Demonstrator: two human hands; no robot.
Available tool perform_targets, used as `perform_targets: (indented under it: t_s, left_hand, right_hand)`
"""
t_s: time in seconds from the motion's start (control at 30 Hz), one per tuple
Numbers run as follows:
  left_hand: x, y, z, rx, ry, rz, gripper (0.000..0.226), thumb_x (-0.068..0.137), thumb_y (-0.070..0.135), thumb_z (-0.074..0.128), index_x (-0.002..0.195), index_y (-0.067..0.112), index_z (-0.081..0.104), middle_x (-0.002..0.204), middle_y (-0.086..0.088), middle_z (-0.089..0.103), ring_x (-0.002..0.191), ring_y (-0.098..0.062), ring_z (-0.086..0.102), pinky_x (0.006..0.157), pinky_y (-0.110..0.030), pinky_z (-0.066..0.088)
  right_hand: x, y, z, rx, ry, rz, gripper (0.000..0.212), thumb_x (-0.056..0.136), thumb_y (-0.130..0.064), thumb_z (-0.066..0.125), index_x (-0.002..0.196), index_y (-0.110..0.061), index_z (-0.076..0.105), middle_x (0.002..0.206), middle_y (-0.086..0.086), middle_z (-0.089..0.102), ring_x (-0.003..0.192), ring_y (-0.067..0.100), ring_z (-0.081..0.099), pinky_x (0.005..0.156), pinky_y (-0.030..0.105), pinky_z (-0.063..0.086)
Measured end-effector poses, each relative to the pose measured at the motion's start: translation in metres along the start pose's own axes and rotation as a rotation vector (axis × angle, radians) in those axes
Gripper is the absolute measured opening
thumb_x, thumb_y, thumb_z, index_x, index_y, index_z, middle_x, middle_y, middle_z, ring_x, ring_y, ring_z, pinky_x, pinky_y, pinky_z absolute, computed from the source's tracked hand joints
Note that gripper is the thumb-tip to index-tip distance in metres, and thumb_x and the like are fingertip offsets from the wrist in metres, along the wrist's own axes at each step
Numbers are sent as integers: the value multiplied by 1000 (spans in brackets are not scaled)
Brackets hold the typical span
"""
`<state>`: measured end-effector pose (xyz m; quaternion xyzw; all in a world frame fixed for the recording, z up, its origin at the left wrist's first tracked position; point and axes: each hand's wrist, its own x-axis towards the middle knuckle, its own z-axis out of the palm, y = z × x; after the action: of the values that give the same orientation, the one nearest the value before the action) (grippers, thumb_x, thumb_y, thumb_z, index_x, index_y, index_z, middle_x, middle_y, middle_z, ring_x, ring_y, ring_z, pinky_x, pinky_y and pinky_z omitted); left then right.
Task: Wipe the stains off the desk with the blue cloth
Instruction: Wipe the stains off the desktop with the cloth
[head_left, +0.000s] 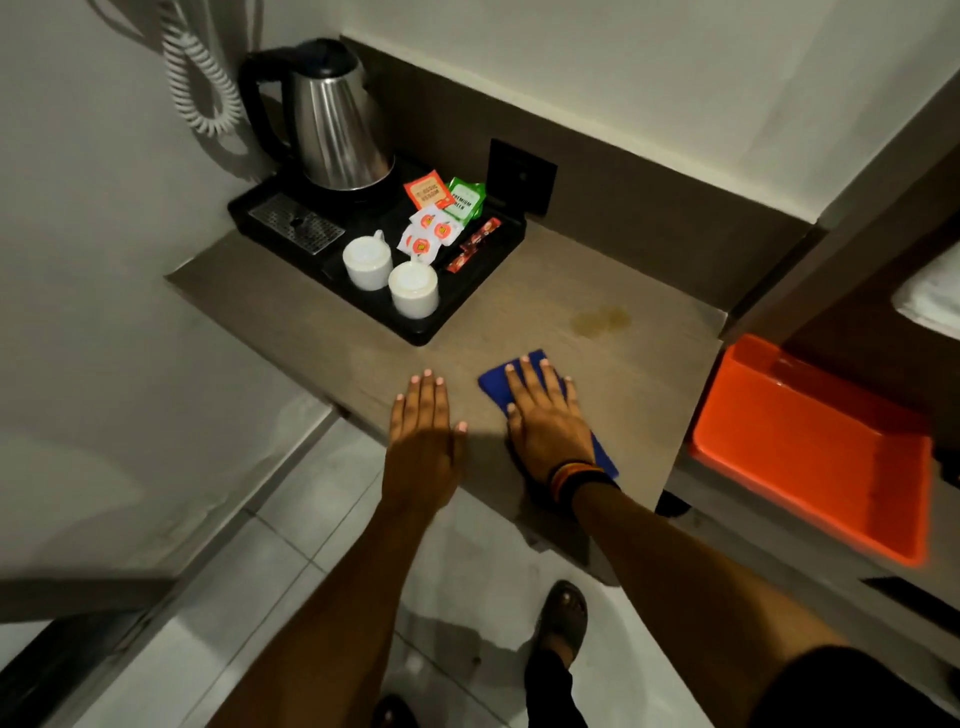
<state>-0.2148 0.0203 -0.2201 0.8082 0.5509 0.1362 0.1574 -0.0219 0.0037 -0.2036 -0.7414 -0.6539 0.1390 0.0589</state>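
The blue cloth lies folded flat on the brown desk near its front edge. My right hand presses flat on top of the cloth, fingers spread, and covers most of it. My left hand rests palm down on the bare desk just left of the cloth, fingers together, holding nothing. A yellowish stain marks the desk a short way beyond the cloth, to its upper right; the cloth does not touch it.
A black tray at the back left carries a steel kettle, two upturned white cups and sachets. An orange tray sits lower, right of the desk. A black wall socket is behind. White tiled floor lies below.
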Motion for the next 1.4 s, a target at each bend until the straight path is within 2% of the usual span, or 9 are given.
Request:
perform_targets:
  t_s: [0.17,0.33,0.5,0.67,0.77,0.93,1.1,1.27,1.4]
  left_hand:
    - [11,-19,-12,34,-19,12,67,105,41,22,160,3,22,168,-20,22,158,-32,18,128,-53,17]
    - [18,-36,-12,36,-11,25,64,107,41,25,158,2,26,166,-21,28,156,-34,24,128,-53,19]
    - [24,-43,-6,-11,-19,36,69,106,49,21,159,5,27,167,-17,29,156,-32,24,127,-52,16]
    - [38,-68,-14,8,-102,43,68,107,47,23,163,12,7,173,-11,6,159,-23,0,129,-50,3]
    - [41,-71,-18,30,-108,61,67,108,44,25,163,13,4,173,-10,4,159,-22,-3,128,-47,-1]
    - [35,-69,-19,31,-51,96,67,106,42,28,161,6,16,171,-17,17,159,-30,10,128,-50,7]
    - [36,-71,-13,38,-29,72,68,106,45,23,160,5,23,168,-18,25,157,-31,20,127,-55,17]
    - [37,-72,-15,45,-49,70,69,104,48,21,160,6,22,169,-17,22,158,-30,16,127,-53,15]
    - [34,-69,-20,49,-35,76,66,106,43,28,160,5,22,169,-17,22,158,-30,16,128,-54,16]
  right_hand:
    - [-65,25,1,4,-23,-203,55,104,-37,33,157,-32,23,168,-8,18,156,19,10,127,47,7]
    - [-43,82,-14,-4,32,41,55,106,-38,28,159,-33,16,169,-6,12,157,19,6,127,49,4]
    - [36,35,-4,35,87,159,58,104,-40,22,160,-27,12,170,-2,9,157,23,3,126,52,1]
    - [17,-29,11,-10,50,-72,57,103,-36,34,158,-25,25,167,2,23,155,26,15,126,53,10]
    - [-42,-8,13,-13,-8,-235,54,104,-38,31,157,-34,23,167,-9,17,155,14,4,127,49,7]
    - [-50,68,-12,4,18,-29,53,106,-35,30,157,-36,19,168,-8,18,156,14,5,127,51,7]
    - [28,19,-4,46,84,92,56,105,-35,28,159,-29,17,169,-3,13,157,21,4,126,53,3]
    - [29,-58,16,-27,48,-170,53,104,-31,38,157,-26,28,166,1,25,155,24,17,126,53,8]
    - [-34,1,8,43,10,-244,52,104,-36,35,155,-38,27,165,-16,18,154,11,5,125,43,-2]
